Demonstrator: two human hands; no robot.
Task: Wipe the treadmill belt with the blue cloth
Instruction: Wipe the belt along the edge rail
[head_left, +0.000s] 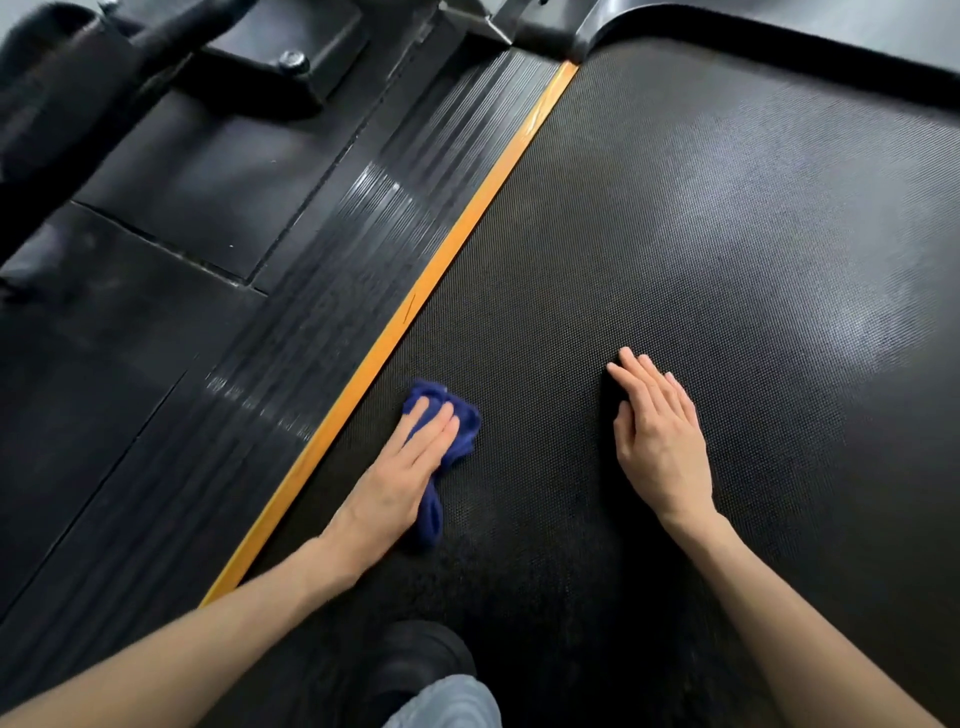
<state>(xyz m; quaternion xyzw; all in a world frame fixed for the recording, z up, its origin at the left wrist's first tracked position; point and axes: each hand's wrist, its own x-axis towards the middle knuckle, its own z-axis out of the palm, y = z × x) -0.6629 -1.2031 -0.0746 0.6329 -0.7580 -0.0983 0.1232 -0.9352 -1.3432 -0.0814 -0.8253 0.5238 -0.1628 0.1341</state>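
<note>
The black textured treadmill belt (701, 234) fills the middle and right of the head view. A crumpled blue cloth (464, 423) lies on the belt near its left edge. My left hand (400, 475) presses down on the cloth with straight fingers, and part of the cloth trails out under the palm toward me. My right hand (657, 439) rests flat on the bare belt to the right, fingers straight and together, holding nothing.
An orange strip (415, 312) borders the belt on the left, beside a ribbed black side rail (332, 291). Black floor mats and a machine base (249, 57) lie further left. The black front cover (779, 36) curves across the top. My shoe (415, 660) stands on the belt below.
</note>
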